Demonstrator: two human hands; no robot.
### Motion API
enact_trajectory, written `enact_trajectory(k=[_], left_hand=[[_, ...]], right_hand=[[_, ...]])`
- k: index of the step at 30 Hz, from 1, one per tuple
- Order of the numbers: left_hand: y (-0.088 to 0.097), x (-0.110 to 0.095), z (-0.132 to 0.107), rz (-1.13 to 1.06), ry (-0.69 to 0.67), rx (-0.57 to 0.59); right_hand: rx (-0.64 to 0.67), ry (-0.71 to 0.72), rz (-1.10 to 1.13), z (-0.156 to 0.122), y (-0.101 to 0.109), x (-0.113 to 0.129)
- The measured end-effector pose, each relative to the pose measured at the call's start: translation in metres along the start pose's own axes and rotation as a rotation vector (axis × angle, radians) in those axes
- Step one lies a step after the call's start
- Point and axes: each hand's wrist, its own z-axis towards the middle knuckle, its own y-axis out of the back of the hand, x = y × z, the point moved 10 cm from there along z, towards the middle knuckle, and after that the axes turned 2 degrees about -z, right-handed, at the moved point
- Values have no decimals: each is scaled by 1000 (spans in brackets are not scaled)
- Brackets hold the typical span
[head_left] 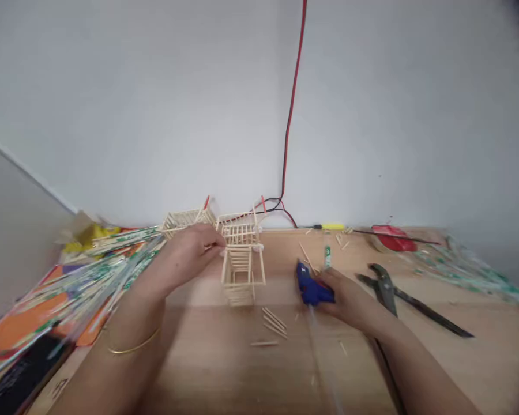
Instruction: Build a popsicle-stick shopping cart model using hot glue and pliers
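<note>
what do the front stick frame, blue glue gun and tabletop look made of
Front stick frame: probably bare wood, matte; its thin sticks look pale and unpainted. Blue glue gun: likely smooth plastic, from its solid, even colour. Tabletop: wood or wood-look laminate, light brown; blur leaves open which.

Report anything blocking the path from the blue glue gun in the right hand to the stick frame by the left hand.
Nothing visible stands between the blue glue gun and the stick frame; the loose short sticks lie nearer the person, off that direct line.
</note>
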Motion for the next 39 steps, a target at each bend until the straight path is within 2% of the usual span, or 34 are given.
enact_trajectory(k=[10, 39], left_hand=[[-5, -11, 2, 117, -50, 4], [-12, 1, 2, 75, 74, -21]], right_hand=[[-22, 2, 59, 2, -2, 1], [-29, -5, 66, 2, -1, 1]])
